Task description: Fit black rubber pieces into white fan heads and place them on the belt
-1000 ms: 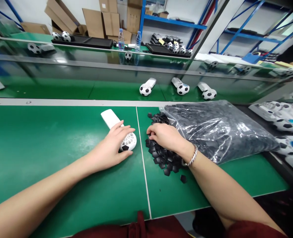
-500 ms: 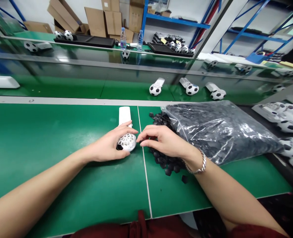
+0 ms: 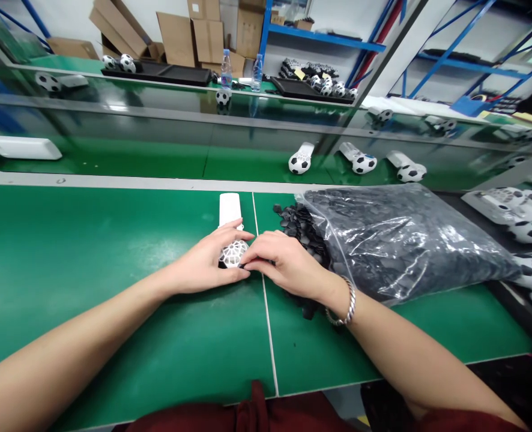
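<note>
One white device [image 3: 230, 209], round latticed head [image 3: 233, 254]

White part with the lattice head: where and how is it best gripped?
Probably by the lattice head, coming from the left, thumb near and fingers far, as the left hand does: its rounded form suits a spanning grip, its openwork faces up, and the right hand occupies the right side.
</note>
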Tool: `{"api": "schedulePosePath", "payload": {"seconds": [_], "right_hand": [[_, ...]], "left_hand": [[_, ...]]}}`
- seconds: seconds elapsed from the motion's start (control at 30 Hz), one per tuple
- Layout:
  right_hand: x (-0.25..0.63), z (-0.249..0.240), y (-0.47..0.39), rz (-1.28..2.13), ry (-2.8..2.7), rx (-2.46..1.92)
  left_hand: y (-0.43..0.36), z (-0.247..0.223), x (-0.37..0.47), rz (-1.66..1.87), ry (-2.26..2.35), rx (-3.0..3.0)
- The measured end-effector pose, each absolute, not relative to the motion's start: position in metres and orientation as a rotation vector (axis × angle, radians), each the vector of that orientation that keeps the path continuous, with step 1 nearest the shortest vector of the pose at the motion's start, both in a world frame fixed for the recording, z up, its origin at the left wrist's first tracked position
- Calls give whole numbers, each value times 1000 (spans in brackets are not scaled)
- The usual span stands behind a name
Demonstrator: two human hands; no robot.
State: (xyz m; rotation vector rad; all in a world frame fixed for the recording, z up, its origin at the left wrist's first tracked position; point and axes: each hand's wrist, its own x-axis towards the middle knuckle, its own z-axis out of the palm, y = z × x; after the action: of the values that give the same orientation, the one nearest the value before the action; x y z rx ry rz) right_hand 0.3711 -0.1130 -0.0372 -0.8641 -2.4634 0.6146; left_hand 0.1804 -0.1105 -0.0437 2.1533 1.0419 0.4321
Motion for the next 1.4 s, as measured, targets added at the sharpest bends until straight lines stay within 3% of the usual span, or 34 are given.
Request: {"api": "schedulePosePath", "payload": {"seconds": [0.2, 0.5, 0.9, 1.4], "right_hand": [[370, -42, -112, 573, -2409, -816], [369, -47, -107, 992, -2204, -810], [370, -46, -106, 1253, -2077, -961], [369, -54, -105, 994, -2183, -979]], "left_hand": [[-112, -44, 182, 474, 1035, 2163], [-112, -46, 182, 501, 1011, 2137], [-114, -44, 183, 482, 1058, 2144], [-115, -47, 184, 547, 1062, 2132]]}}
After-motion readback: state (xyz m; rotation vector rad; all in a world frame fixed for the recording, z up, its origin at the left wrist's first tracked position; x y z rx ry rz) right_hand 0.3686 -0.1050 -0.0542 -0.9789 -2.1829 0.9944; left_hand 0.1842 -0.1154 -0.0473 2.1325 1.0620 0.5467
